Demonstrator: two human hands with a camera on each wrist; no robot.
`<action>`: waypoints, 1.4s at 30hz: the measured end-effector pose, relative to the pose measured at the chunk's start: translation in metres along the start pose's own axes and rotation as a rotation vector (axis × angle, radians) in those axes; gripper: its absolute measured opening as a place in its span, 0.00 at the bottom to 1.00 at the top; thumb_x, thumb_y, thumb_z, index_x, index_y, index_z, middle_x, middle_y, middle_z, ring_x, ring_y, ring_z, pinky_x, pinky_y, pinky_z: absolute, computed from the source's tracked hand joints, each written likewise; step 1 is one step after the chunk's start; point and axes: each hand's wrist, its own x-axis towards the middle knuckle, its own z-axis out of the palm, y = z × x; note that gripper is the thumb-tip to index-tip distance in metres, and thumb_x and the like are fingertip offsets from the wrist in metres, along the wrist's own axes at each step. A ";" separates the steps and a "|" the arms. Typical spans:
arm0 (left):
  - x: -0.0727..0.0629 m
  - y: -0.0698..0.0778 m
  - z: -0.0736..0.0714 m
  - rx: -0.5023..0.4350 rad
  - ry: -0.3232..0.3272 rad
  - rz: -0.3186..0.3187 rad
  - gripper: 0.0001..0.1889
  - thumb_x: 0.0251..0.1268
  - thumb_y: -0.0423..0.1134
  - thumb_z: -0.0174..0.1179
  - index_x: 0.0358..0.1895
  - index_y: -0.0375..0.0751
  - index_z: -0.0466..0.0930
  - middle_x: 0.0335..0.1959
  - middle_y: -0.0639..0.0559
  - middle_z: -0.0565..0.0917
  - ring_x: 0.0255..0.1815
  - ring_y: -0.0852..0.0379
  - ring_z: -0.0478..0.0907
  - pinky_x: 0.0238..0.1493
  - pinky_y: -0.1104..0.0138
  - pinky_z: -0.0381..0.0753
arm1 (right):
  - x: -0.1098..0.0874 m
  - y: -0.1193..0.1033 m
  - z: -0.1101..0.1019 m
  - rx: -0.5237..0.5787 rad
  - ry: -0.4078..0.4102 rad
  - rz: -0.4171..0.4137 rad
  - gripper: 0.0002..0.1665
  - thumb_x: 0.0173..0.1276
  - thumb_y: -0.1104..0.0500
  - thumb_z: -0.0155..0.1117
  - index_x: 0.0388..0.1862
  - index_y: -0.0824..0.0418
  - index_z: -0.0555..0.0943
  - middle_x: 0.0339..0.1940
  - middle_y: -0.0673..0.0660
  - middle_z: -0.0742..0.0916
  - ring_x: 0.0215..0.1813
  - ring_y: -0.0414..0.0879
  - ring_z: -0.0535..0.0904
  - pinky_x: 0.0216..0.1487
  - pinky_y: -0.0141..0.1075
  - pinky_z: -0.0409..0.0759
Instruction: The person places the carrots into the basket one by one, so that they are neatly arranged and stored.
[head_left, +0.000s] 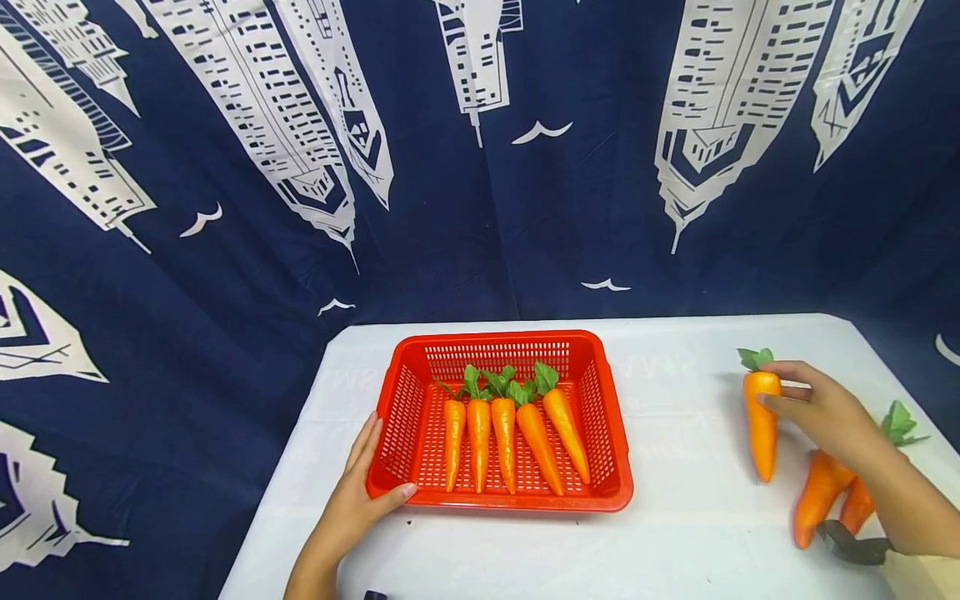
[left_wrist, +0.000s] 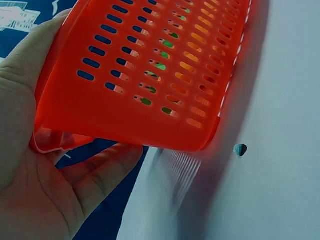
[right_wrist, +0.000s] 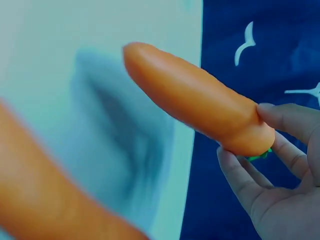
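Observation:
My left hand [head_left: 356, 493] grips the left front corner of a red plastic basket [head_left: 517, 502], thumb at the front rim and fingers along the left side. In the left wrist view, the hand [left_wrist: 55, 195] wraps round the corner of the slotted basket wall [left_wrist: 125, 120]. Inside, several carrots with green leaves lie side by side, leaf ends to the back. Over at the right, my right hand [head_left: 821, 408] pinches a carrot [head_left: 763, 421] near its leafy end, tip toward me. The right wrist view has this carrot [right_wrist: 190, 95] above its shadow on the table.
Two more carrots [head_left: 819, 492] lie at the table's right side, partly hidden under my right forearm. A white cloth covers the table [head_left: 675, 467]. Behind hangs a dark blue curtain [head_left: 487, 225] with white buildings and birds.

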 end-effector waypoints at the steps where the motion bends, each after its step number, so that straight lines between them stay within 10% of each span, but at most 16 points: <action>1: 0.000 0.000 0.000 0.003 0.001 0.000 0.57 0.54 0.49 0.76 0.82 0.65 0.45 0.84 0.64 0.42 0.84 0.48 0.45 0.74 0.31 0.53 | 0.000 -0.004 0.001 0.009 0.009 -0.021 0.43 0.76 0.39 0.57 0.76 0.65 0.60 0.70 0.79 0.70 0.64 0.72 0.73 0.49 0.66 0.78; 5: 0.000 0.001 0.000 0.002 0.004 -0.001 0.57 0.54 0.48 0.76 0.82 0.65 0.45 0.84 0.66 0.42 0.84 0.49 0.44 0.74 0.31 0.53 | 0.003 -0.018 0.007 0.037 0.052 -0.094 0.37 0.74 0.42 0.61 0.71 0.62 0.66 0.69 0.72 0.73 0.54 0.35 0.81 0.53 0.67 0.77; 9: 0.000 0.002 0.000 -0.002 0.001 0.001 0.57 0.54 0.48 0.76 0.82 0.64 0.45 0.84 0.67 0.42 0.84 0.49 0.44 0.75 0.31 0.52 | 0.004 -0.034 0.012 0.053 0.064 -0.145 0.32 0.74 0.45 0.63 0.69 0.60 0.68 0.66 0.67 0.76 0.44 0.11 0.66 0.53 0.60 0.82; 15: 0.000 0.002 -0.001 0.007 0.004 -0.005 0.57 0.54 0.49 0.76 0.82 0.65 0.45 0.84 0.67 0.42 0.84 0.48 0.45 0.74 0.30 0.53 | 0.002 -0.063 0.014 0.071 0.037 -0.188 0.31 0.76 0.45 0.60 0.72 0.55 0.69 0.65 0.66 0.79 0.48 0.16 0.73 0.55 0.57 0.83; 22: 0.000 0.002 0.000 0.001 0.005 -0.005 0.56 0.54 0.49 0.76 0.82 0.64 0.45 0.85 0.62 0.43 0.84 0.47 0.45 0.73 0.31 0.55 | 0.000 -0.096 0.019 0.102 0.004 -0.175 0.35 0.77 0.41 0.55 0.78 0.51 0.64 0.71 0.69 0.74 0.68 0.70 0.72 0.60 0.71 0.73; 42: 0.000 0.000 0.000 0.003 0.004 -0.002 0.56 0.55 0.49 0.75 0.82 0.66 0.44 0.84 0.68 0.41 0.84 0.47 0.44 0.73 0.30 0.54 | 0.006 -0.180 0.039 0.242 0.092 -0.380 0.27 0.75 0.49 0.62 0.71 0.51 0.73 0.65 0.59 0.80 0.66 0.63 0.78 0.58 0.45 0.83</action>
